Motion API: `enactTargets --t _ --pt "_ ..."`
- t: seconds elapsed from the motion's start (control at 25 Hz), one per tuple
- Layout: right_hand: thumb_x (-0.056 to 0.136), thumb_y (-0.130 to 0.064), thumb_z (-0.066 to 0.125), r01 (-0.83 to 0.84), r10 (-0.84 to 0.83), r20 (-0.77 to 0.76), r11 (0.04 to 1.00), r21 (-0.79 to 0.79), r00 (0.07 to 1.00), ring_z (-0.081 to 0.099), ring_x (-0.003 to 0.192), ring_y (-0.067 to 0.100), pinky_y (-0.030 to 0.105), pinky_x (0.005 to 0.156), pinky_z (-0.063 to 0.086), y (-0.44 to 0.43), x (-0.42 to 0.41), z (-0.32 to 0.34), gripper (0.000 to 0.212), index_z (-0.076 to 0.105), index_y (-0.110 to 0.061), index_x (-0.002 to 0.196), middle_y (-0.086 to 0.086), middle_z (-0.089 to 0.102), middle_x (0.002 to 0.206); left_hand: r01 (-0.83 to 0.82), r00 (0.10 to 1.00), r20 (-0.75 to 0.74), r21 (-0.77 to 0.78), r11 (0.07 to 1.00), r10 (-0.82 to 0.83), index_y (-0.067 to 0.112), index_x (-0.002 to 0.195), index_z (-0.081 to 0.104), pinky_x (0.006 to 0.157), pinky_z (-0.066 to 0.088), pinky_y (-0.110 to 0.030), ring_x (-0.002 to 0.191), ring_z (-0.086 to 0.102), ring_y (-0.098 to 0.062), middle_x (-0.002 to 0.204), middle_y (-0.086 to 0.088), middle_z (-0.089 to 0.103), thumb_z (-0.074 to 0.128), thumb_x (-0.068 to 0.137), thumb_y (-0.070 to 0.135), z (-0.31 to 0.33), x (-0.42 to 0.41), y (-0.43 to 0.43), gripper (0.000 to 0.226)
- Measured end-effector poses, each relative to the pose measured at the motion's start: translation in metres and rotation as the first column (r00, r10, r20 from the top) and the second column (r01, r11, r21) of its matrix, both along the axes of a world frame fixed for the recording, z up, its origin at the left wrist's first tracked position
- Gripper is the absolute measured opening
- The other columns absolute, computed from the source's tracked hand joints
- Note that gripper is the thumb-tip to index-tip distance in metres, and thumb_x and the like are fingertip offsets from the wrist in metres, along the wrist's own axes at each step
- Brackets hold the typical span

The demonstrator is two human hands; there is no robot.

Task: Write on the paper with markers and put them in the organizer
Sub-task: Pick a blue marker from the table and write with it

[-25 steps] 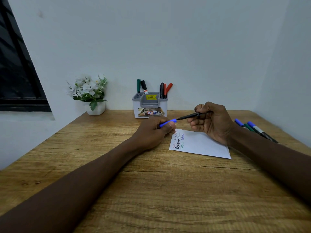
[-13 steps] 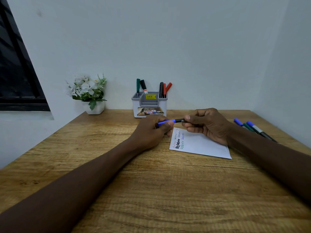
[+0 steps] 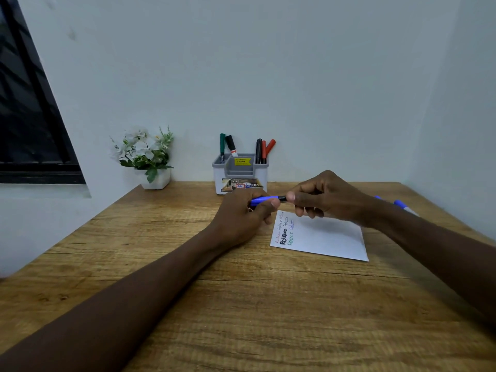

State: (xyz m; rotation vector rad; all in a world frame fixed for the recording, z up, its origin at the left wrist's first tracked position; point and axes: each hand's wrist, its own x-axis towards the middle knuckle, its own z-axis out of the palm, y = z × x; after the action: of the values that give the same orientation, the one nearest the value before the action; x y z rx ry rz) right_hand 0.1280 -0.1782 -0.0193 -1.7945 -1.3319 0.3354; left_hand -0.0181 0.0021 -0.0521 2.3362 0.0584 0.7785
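Observation:
My left hand (image 3: pixel 245 213) pinches the blue cap of a blue marker (image 3: pixel 265 200), and my right hand (image 3: pixel 326 196) grips its black barrel; cap and barrel meet between the two hands. They hover just above the top left corner of the white paper (image 3: pixel 327 237), which carries a few lines of coloured writing along its left edge. The grey and white organizer (image 3: pixel 240 174) stands at the back against the wall with green, black and red markers upright in its side slots.
More markers with blue caps (image 3: pixel 400 204) lie on the wooden table (image 3: pixel 241 304) behind my right wrist, partly hidden. A white pot of flowers (image 3: pixel 149 157) stands at the back left. A dark window is on the left wall.
The cap in my left hand and the barrel in my right hand were apart a second ago; my right hand moved left and the two parts now meet.

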Motion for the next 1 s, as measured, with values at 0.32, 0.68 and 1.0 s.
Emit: enactTargets --t 0.32,0.68,1.0 --pt "0.108 -0.012 0.049 -0.02 0.042 0.2 0.993 -0.114 0.979 0.063 0.077 0.005 0.015 0.065 0.046 0.007 0.011 0.011 0.019 0.067 -0.018 0.107 0.001 0.079 0.097 -0.225 0.974 -0.043 -0.279 0.934 0.222 0.03 0.1 0.067 0.07 0.054 -0.024 0.074 0.071 -0.009 0.075 0.001 0.075 0.082 0.078 0.048 -0.005 0.004 0.01 0.032" --pt "0.1 -0.004 0.062 0.127 -0.117 -0.074 0.978 0.162 0.99 0.077 0.096 0.022 0.036 0.082 0.064 0.037 0.008 0.014 0.033 0.047 -0.011 0.128 0.005 0.077 0.114 0.068 0.966 -0.252 0.049 0.996 -0.054 0.029 0.11 0.079 0.092 0.047 -0.014 0.109 0.063 0.001 0.121 0.012 0.073 0.078 0.085 0.038 -0.005 0.002 0.007 0.027" --pt "0.09 0.003 0.072 0.262 -0.216 -0.15 0.826 0.499 0.965 0.078 0.08 0.02 0.038 0.074 0.066 0.108 -0.006 0.044 0.084 0.027 -0.028 0.153 0.008 0.073 0.105 0.081 0.964 -0.257 0.044 0.996 -0.067 0.028 0.112 0.078 0.091 0.052 -0.018 0.105 0.066 0.0 0.121 0.012 0.073 0.074 0.088 0.037 -0.005 0.001 0.008 0.026"
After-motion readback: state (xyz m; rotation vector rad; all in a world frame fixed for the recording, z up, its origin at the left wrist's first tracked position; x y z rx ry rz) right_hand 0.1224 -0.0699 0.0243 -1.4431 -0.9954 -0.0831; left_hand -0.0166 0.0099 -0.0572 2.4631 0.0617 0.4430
